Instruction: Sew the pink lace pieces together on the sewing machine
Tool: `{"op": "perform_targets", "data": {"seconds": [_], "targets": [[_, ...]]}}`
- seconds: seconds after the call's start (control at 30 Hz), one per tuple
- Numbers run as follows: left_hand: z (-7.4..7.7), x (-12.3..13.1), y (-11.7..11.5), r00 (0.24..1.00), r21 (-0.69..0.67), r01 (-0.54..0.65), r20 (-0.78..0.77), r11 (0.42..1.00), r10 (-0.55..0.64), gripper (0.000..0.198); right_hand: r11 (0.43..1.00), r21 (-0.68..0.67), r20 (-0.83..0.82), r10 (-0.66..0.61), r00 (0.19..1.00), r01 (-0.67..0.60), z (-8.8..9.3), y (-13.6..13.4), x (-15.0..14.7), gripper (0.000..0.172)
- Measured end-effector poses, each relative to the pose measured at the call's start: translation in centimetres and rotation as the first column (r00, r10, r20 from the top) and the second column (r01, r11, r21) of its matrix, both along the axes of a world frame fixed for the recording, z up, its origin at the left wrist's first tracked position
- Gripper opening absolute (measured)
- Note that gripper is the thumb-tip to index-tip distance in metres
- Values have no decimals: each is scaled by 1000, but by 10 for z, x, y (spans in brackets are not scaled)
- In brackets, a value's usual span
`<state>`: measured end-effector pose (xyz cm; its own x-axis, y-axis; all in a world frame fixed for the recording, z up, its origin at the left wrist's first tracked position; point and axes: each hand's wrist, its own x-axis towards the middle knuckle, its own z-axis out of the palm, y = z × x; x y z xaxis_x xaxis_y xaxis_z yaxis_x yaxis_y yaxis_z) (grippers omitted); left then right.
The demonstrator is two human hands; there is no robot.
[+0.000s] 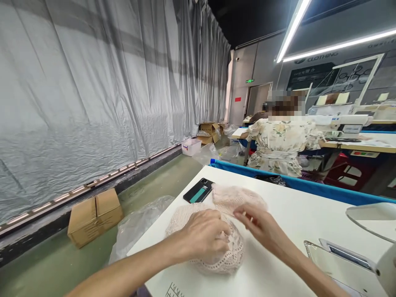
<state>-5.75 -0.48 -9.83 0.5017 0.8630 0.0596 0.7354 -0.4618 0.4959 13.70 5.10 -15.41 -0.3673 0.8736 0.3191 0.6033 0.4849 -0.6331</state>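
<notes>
Two pieces of pale pink lace fabric are on a white table. My left hand (206, 233) is closed, its curled fingers gripping the nearer lace piece (233, 253), which is bunched and has a scalloped openwork edge. Part of that piece is hidden beneath the hand. To the right, my right hand (261, 225) brings thumb and forefinger together at the near edge of the farther lace piece (238, 196); the exact pinch point is small. A black phone (199, 190) with a green stripe lies just beyond the lace, at the table's left edge.
The white table (278, 268) carries sewing machine parts (343, 260) on the right. Blue cloth (309, 184) runs along its far edge. A cardboard box (95, 216) and clear plastic (139, 222) are on the floor at left. Ahead, a person (278, 142) sits at another table.
</notes>
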Motion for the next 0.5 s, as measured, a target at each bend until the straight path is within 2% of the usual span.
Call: {"op": "perform_targets", "data": {"seconds": [0.07, 0.17, 0.3, 0.37, 0.43, 0.5], "targets": [[-9, -2, -6, 1000, 16, -5, -28, 1000, 6, 6, 998, -17, 9, 54, 998, -54, -2, -27, -5, 23], [-18, -1, -7, 999, 56, -48, -21, 997, 50, 8, 999, -38, 1, -16, 1000, 16, -9, -50, -8, 22], [-15, 2, -14, 995, 74, -93, 25, 993, 91, 12, 996, -62, -28, -68, 997, 66, -9, -52, -11, 29], [-11, 5, -21, 993, 81, -109, 63, 991, 104, 4, 995, -70, -49, -77, 996, 74, -3, -51, -13, 33], [-9, 8, -26, 988, 75, -117, 111, 990, 109, 10, 994, -80, -84, -82, 993, 76, 3, -52, -17, 35], [-10, 12, -28, 975, 62, -143, 178, 988, 130, 8, 993, -99, -137, -73, 988, 60, 9, -55, -20, 32]]}}
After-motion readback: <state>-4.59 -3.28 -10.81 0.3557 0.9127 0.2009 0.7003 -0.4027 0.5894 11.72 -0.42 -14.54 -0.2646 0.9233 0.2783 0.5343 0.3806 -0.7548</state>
